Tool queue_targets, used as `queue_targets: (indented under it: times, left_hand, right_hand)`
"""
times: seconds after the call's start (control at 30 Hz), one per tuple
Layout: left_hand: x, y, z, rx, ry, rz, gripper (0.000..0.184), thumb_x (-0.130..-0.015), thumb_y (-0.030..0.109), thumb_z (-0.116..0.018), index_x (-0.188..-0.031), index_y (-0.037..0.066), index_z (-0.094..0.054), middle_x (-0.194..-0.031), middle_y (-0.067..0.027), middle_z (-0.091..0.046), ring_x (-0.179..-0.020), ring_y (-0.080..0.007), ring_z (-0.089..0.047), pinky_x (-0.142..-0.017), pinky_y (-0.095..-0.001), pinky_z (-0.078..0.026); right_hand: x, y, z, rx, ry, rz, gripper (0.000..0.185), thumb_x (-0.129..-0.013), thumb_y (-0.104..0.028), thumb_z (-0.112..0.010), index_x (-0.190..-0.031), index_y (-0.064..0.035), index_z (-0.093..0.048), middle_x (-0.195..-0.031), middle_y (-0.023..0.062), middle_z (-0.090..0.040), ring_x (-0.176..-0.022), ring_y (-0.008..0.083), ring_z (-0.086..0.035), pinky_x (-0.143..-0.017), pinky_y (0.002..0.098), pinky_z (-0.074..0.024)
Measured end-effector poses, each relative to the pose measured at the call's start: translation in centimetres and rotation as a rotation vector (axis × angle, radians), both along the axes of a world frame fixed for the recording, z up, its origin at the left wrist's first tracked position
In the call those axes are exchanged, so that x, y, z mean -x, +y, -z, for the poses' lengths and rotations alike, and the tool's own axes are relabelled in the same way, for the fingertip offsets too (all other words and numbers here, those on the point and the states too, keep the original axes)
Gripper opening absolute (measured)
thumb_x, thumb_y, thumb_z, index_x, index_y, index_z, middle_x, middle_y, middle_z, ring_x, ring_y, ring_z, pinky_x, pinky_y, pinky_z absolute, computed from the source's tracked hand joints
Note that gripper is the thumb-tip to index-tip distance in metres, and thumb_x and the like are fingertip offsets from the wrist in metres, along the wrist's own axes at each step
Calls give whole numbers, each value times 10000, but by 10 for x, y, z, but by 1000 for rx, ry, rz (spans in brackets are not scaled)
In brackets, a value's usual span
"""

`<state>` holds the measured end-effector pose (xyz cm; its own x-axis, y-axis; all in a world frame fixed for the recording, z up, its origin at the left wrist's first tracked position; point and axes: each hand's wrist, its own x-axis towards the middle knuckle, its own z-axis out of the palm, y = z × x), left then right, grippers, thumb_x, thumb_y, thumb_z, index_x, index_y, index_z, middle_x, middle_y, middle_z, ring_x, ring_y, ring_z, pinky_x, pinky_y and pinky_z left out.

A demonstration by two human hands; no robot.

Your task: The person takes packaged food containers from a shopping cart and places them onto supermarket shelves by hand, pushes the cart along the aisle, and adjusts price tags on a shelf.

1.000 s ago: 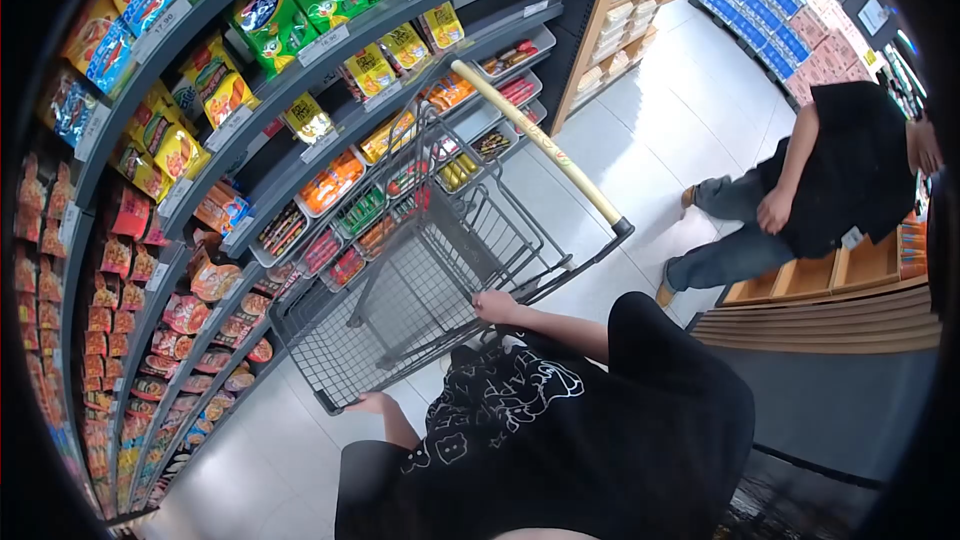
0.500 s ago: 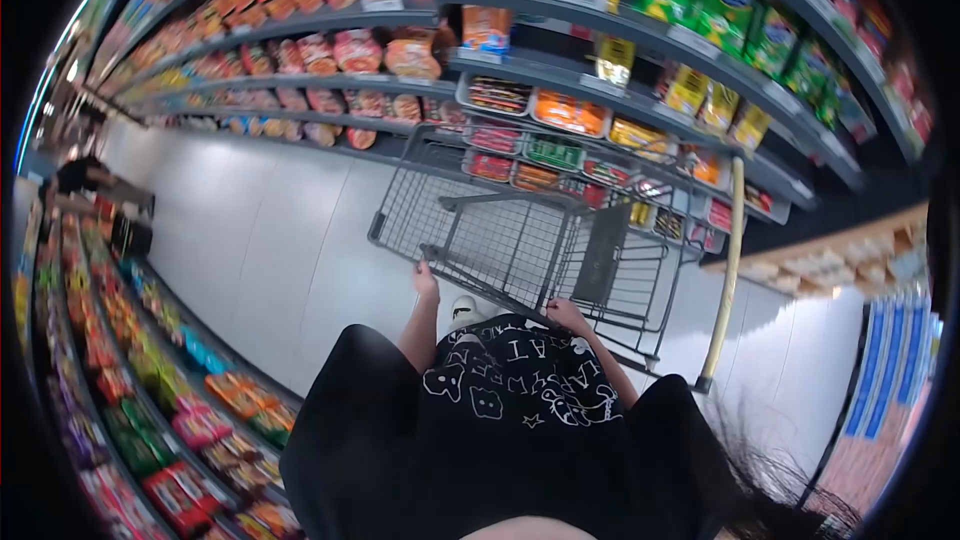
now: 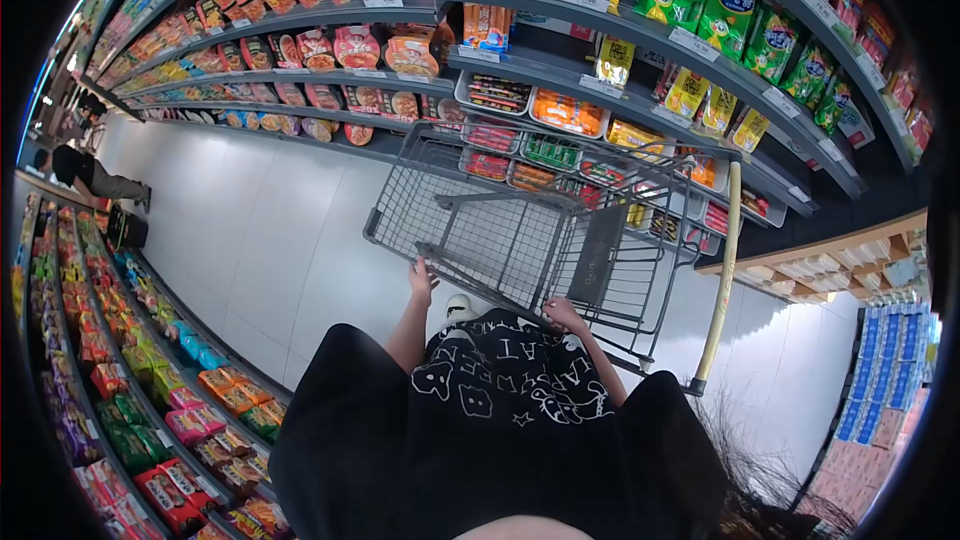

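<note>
A grey wire shopping cart (image 3: pixel 520 230) stands sideways in front of me, its yellow handle (image 3: pixel 722 280) off to the right. My left hand (image 3: pixel 423 280) is beside the cart's near rim, towards its front end, with the fingers loosely stretched and apart. Whether its fingertips touch the rim I cannot tell. Further right along the same side, my right hand (image 3: pixel 565 314) has its fingers curled over the cart's rim. A dark panel (image 3: pixel 602 252) hangs inside the cart near the handle end.
Shelves of noodle cups (image 3: pixel 355 47) and snack bags (image 3: pixel 733 12) rise beyond the cart, with trays of packets (image 3: pixel 568 112) low down. Another snack shelf (image 3: pixel 160 370) runs along the left. A person (image 3: pixel 85 175) bends in the aisle at far left. Blue packs (image 3: pixel 885 370) are stacked at right.
My left hand's fingers have loosened and spread at the cart's rim. The right hand keeps its place. At far left, the person in the aisle has changed posture.
</note>
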<state>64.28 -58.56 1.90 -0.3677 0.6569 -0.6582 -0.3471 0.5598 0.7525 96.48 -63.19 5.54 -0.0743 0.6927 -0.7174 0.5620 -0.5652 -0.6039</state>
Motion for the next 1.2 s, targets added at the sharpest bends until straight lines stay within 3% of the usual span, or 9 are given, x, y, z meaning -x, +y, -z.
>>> queue_targets:
  times: [0.37,0.43,0.5,0.57,0.7,0.73,1.03,1.07,1.2]
  left_hand:
    - [-5,0,-4,-26,9,-33,520,-750,413,-415,-1118,99,-225,-805,-94,-485,-698,-235,-506,-566,-342,-423]
    - [-6,0,-7,-12,12,-44,517,-752,413,-414,-1117,99,-226,-804,-94,-487,-699,-235,-508,-568,-344,-424]
    - [-6,-1,-8,-39,4,-43,520,-752,414,-413,-1119,99,-224,-798,-95,-489,-702,-234,-509,-572,-348,-425]
    - [-6,-1,-8,-37,2,-37,528,-747,413,-419,-1120,96,-220,-802,-100,-490,-701,-237,-509,-577,-351,-425]
    - [-4,-2,-6,-39,-6,-32,540,-737,410,-430,-1117,91,-218,-814,-107,-491,-705,-244,-510,-584,-355,-423]
    - [-5,-2,-8,-35,-10,-35,543,-737,410,-430,-1118,88,-215,-812,-107,-493,-704,-243,-510,-584,-355,-423]
    - [-3,1,-7,15,15,-37,614,-741,379,-437,-1173,94,-108,-802,-104,-502,-716,-247,-513,-564,-343,-428]
    - [-4,2,-8,48,50,-25,538,-752,405,-409,-1132,110,-170,-934,-131,-469,-730,-247,-534,-573,-349,-452]
    - [0,2,-3,32,34,-3,560,-746,399,-421,-1140,117,-140,-935,-137,-460,-728,-245,-529,-557,-341,-454]
  right_hand:
    - [-4,-1,0,56,14,39,191,-604,-188,-499,-711,-31,-482,-560,104,-524,-468,188,-547,-361,302,-432]
    - [-6,0,-1,91,15,-20,339,-670,-262,-494,-911,-25,-473,-667,89,-535,-488,153,-549,-311,230,-397]
    - [-6,-1,2,90,23,-16,341,-670,-258,-501,-915,-23,-473,-668,97,-533,-490,151,-549,-317,231,-395]
    - [-6,-4,9,-5,11,-3,191,-662,-195,-468,-742,-25,-501,-583,110,-536,-462,189,-552,-331,290,-416]
    - [-6,-2,-1,64,63,26,322,-689,-264,-504,-913,-35,-475,-679,110,-529,-490,187,-552,-320,257,-392]
    - [-4,-4,-5,6,36,37,239,-686,-181,-449,-827,9,-482,-644,118,-540,-474,188,-555,-317,279,-403]
    - [-4,-2,-8,69,58,92,255,-679,-180,-454,-859,-1,-476,-656,115,-535,-511,193,-566,-337,303,-438]
    - [-4,-2,-8,83,61,94,257,-677,-180,-454,-862,-3,-475,-657,114,-535,-515,195,-567,-344,311,-446]
    - [-4,0,-9,103,84,87,247,-678,-182,-453,-841,2,-476,-643,107,-533,-508,191,-565,-352,314,-453]
